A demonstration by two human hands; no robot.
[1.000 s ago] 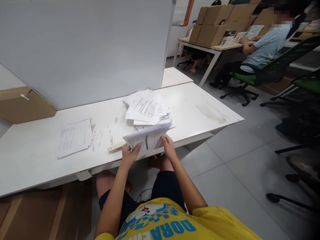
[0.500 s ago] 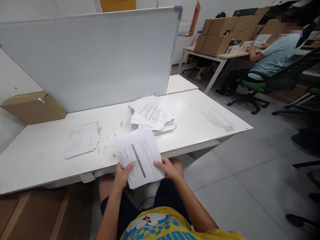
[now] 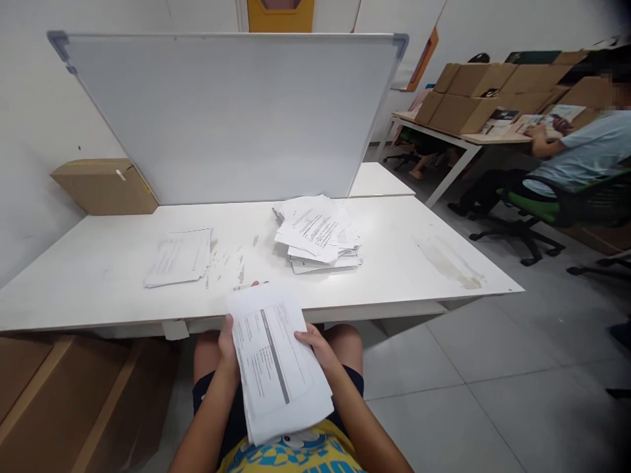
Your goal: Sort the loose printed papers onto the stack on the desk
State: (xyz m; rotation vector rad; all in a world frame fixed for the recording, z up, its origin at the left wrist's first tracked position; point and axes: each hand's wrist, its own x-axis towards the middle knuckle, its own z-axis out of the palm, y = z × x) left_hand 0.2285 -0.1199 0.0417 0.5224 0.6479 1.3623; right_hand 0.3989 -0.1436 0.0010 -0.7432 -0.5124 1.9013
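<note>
Between my two hands is a stack of printed papers (image 3: 276, 368), tilted over my lap at the table's front edge. My left hand (image 3: 227, 345) grips its left edge, with most fingers hidden behind the sheets. On the opposite edge, my right hand (image 3: 318, 348) is closed with the thumb on top. Beyond the held sheets lies a messy pile of papers (image 3: 318, 236) with uneven edges. A neater, thinner stack of papers (image 3: 180, 257) rests on the table to the left.
The white table (image 3: 394, 263) carries grey smudges. A whiteboard (image 3: 231, 125) leans at its back, beside a cardboard box (image 3: 106, 187). More cardboard (image 3: 89, 401) stands below left. At right, a seated person (image 3: 586, 148) works at another desk near stacked boxes (image 3: 458, 112).
The held papers have come down and closer to my body. My left thumb has moved from their face to the left edge. The view has turned left.
</note>
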